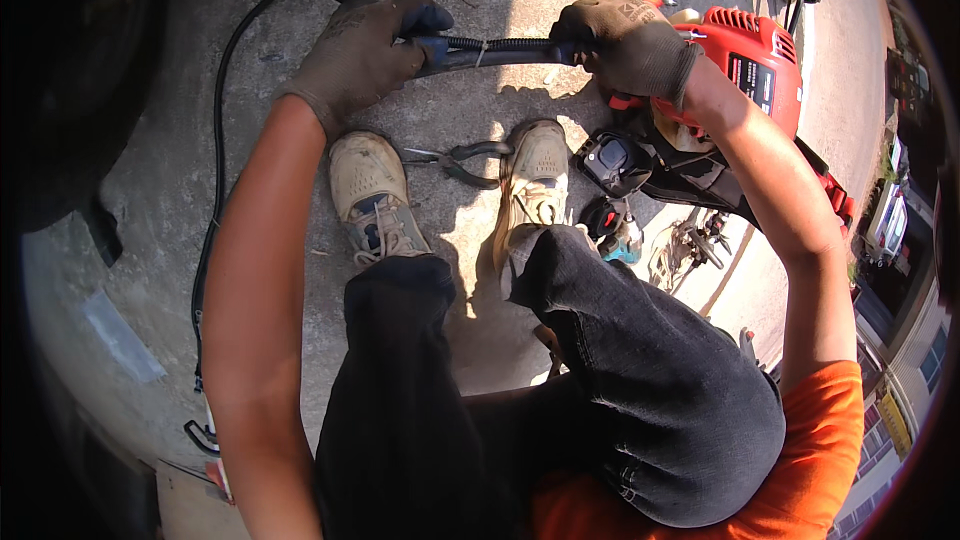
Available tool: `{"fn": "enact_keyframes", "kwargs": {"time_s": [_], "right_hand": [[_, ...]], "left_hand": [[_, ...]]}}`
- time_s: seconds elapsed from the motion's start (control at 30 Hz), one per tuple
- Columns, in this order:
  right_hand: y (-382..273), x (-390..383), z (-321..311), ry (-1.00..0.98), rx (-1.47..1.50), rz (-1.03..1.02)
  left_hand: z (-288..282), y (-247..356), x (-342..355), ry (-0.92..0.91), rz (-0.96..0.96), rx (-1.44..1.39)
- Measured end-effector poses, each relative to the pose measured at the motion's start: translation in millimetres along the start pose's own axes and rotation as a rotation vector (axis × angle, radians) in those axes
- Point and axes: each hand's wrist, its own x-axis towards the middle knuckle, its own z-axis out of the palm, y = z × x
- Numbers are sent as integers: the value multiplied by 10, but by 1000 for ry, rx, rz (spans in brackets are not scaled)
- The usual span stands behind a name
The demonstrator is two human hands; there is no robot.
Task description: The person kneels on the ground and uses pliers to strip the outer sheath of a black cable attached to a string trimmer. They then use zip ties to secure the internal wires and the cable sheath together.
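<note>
My left hand, in a grey-brown work glove with dark blue fingertips, is closed round one end of a black tube. My right hand, gloved the same way, grips the tube's other end beside a red engine unit. A ribbed black sleeve runs along the tube, and a pale cable tie binds the two together. Both hands hold it level above the ground. From my left hand a long black cable curves away to the left and down. My curled fingers hide the tube's ends.
Dark-handled pliers lie on the concrete between my shoes. Beside my right shoe are a black casing, a teal-and-black tool and a tangle of small parts. A translucent strip lies at the left.
</note>
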Motion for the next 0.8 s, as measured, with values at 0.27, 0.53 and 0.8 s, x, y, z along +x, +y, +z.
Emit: {"fn": "enact_keyframes", "kwargs": {"time_s": [0.27,0.53,0.8], "right_hand": [[-463,-167,-152,55,-39,-235],[-233,-296,-134,93,-12,-246],[-65,-296,-333,-22,68,-18]], "left_hand": [[29,379,112,-260,-158,7],[172,268,26,-173,-59,-18],[110,232,112,-148,106,190]]}}
